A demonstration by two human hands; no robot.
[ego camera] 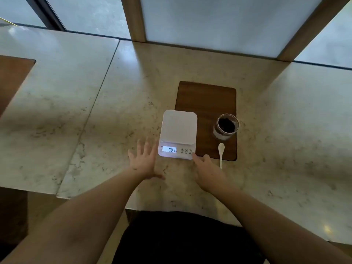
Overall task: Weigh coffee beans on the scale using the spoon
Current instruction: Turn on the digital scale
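Note:
A white digital scale (178, 128) sits on the marble counter, its lit display reading 001 and its platform bare. An open glass jar (226, 126) with dark coffee beans stands to its right on a wooden mat. A white spoon (221, 152) lies below the jar, bowl toward the jar, handle over the mat's near edge. My left hand (144, 161) hovers with fingers spread just left of the scale's display. My right hand (206, 169) has its index fingertip at the scale's front right corner, by the buttons, other fingers curled.
The brown wooden mat (205, 100) lies under the scale's right side and the jar. The counter (95, 103) has a seam on the left and a near edge close to my body. A wooden pillar (133, 18) and frosted panels stand behind.

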